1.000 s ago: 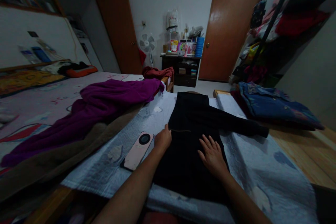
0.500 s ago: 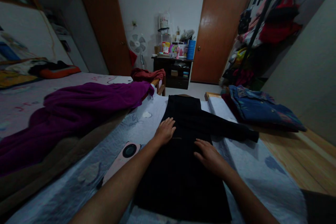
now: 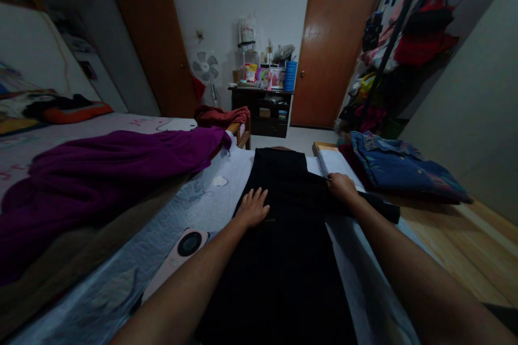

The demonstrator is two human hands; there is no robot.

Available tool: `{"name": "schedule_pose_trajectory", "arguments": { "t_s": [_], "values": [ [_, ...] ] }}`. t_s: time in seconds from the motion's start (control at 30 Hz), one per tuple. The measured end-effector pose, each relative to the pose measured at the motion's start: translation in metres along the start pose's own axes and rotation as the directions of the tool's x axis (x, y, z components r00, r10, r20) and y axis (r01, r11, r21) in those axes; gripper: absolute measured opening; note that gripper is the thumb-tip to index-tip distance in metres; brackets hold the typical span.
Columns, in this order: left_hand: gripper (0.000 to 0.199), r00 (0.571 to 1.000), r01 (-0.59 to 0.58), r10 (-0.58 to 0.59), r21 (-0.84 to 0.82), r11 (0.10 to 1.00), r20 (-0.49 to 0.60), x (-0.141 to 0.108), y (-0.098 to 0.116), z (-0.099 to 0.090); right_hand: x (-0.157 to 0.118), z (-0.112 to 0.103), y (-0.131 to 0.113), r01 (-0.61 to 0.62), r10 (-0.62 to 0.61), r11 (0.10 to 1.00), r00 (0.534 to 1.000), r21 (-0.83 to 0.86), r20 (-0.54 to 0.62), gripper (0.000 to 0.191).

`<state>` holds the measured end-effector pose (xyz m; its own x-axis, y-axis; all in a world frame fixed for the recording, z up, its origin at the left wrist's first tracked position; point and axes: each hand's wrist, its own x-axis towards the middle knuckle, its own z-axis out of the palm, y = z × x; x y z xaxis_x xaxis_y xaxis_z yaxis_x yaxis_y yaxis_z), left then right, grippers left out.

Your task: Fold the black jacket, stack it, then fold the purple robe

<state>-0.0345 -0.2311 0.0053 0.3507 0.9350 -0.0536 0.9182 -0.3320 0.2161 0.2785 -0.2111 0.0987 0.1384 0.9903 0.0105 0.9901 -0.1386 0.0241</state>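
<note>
A black long-sleeved garment (image 3: pixel 283 264) lies spread on the bed's light patterned sheet (image 3: pixel 162 232), one sleeve reaching out to the right. My left hand (image 3: pixel 253 208) rests flat on the garment's left side, fingers apart. At the top of that sleeve, my right hand (image 3: pixel 342 186) has its fingers closed on the black cloth. Beside my left forearm lies a pink phone (image 3: pixel 174 261) with a round black camera area, partly covered by the arm.
Purple cloth (image 3: pixel 121 161) lies at the left. Folded denim clothing (image 3: pixel 404 170) sits on a wooden surface (image 3: pixel 457 248) at the right. Behind are a dark cabinet (image 3: pixel 259 113), a white fan (image 3: pixel 205 67) and hanging bags (image 3: pixel 429 21).
My right hand has moved up and right from the garment's body to its sleeve and closed on the cloth. My left hand stays on the garment. The view has shifted slightly.
</note>
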Motion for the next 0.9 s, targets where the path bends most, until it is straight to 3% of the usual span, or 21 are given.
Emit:
{"name": "schedule_pose_trajectory", "arguments": {
  "t_s": [0.3, 0.5, 0.67, 0.8, 0.9],
  "values": [
    [0.066, 1.0, 0.021, -0.022, 0.027, 0.999, 0.021, 0.001, 0.001, 0.001, 0.009, 0.003, 0.038, -0.212, 0.223, 0.974, 0.959, -0.079, 0.174, 0.043],
    [0.066, 1.0, 0.021, -0.022, 0.035, 0.999, 0.01, 0.001, 0.0, 0.002, 0.009, 0.002, 0.049, -0.207, 0.225, 0.972, 0.955, -0.108, 0.194, 0.032],
    [0.068, 0.999, 0.034, -0.034, -0.015, 0.999, -0.017, 0.002, 0.004, -0.002, 0.01, -0.009, 0.052, -0.124, 0.134, 0.99, 0.98, -0.073, 0.148, 0.031],
    [0.076, 0.985, -0.139, 0.132, -0.058, 0.989, -0.11, 0.009, 0.021, -0.01, 0.006, -0.023, 0.054, -0.076, 0.08, 0.996, 0.992, -0.048, 0.095, 0.032],
    [0.074, 0.96, -0.278, 0.273, -0.079, 0.957, -0.065, 0.015, 0.036, -0.011, 0.001, -0.031, 0.054, -0.072, 0.074, 0.997, 0.997, -0.037, 0.03, 0.032]
  ]
}}
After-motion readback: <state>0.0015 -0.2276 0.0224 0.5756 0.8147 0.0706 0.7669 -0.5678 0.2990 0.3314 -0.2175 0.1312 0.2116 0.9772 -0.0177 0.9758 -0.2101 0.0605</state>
